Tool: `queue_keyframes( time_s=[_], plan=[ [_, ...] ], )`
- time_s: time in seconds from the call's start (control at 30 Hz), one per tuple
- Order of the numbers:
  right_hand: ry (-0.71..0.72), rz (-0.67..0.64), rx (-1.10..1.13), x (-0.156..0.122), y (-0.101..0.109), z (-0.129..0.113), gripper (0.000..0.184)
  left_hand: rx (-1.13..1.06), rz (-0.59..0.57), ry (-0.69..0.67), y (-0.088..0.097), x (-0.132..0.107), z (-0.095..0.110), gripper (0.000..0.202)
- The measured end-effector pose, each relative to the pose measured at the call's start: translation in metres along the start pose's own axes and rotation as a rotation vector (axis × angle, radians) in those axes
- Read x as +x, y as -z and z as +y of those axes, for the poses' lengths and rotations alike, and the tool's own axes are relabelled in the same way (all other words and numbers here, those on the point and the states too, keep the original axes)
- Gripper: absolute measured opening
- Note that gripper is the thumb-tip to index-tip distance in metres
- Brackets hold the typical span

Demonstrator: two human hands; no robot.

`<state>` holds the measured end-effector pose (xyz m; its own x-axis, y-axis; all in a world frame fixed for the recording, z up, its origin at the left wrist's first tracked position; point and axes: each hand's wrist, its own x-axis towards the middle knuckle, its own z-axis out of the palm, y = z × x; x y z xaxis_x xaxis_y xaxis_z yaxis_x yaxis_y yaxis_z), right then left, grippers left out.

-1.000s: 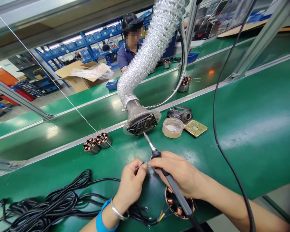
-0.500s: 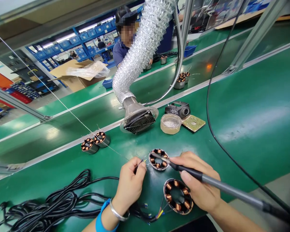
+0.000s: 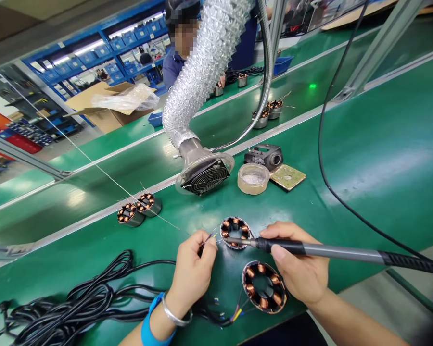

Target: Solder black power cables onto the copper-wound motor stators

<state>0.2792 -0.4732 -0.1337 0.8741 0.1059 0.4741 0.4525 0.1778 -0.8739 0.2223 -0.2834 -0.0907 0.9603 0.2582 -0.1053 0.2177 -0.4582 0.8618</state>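
My right hand point(image 3: 299, 264) is closed around the handle of a soldering iron point(image 3: 292, 246). The iron's tip lies across the near side of a motor stator point(image 3: 235, 220) with copper coils, close to thin wire ends at its left. Pinched in my left hand point(image 3: 195, 269) are the wires point(image 3: 210, 237) of a cable, with bare ends pointing at that stator. A second stator point(image 3: 246, 288) sits nearer to me, below the iron, with coloured wires point(image 3: 237, 312) at its left side. Whether the tip touches a wire is too small to tell.
Black cables point(image 3: 94, 298) lie coiled at the left. Two more stators point(image 3: 149, 206) stand by the rail. A fume extractor hood point(image 3: 205, 177) hangs ahead, beside a round solder dish point(image 3: 253, 180), an iron stand point(image 3: 263, 156) and a yellowish sponge point(image 3: 288, 177). A person point(image 3: 173, 65) sits across the line.
The soldering iron has swung to a flatter angle, its tip moving down and left to the stator's near left side. My left hand keeps its pinch on the wires.
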Motion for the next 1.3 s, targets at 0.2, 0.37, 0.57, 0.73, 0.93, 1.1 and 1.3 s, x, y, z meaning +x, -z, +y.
queue_keyframes(
  time_s=[0.2,0.37,0.57,0.73,0.93,1.1,1.3],
  plan=[
    [0.069,-0.024,-0.04,0.004,-0.004,-0.007,0.013,0.007,-0.007,-0.001,0.0,-0.001,0.0,0.03],
    [0.151,-0.091,-0.056,0.01,-0.006,-0.017,0.015,0.011,-0.002,-0.002,0.0,-0.001,0.0,0.03],
    [0.25,-0.162,-0.118,0.016,-0.009,-0.031,0.021,0.014,-0.013,0.005,0.0,-0.001,0.0,0.031],
    [0.364,-0.176,-0.129,0.014,-0.013,-0.035,0.028,0.017,-0.024,0.008,0.0,-0.001,0.0,0.032],
    [0.382,-0.172,-0.14,0.011,-0.01,-0.034,0.035,0.032,-0.019,0.0,0.0,-0.001,0.001,0.032],
    [0.358,-0.137,-0.116,0.009,-0.009,-0.029,0.034,0.038,-0.02,-0.001,0.0,-0.002,0.001,0.032],
    [0.35,-0.128,-0.111,0.009,-0.01,-0.028,0.03,0.049,-0.011,-0.007,0.001,-0.001,0.0,0.033]
  ],
)
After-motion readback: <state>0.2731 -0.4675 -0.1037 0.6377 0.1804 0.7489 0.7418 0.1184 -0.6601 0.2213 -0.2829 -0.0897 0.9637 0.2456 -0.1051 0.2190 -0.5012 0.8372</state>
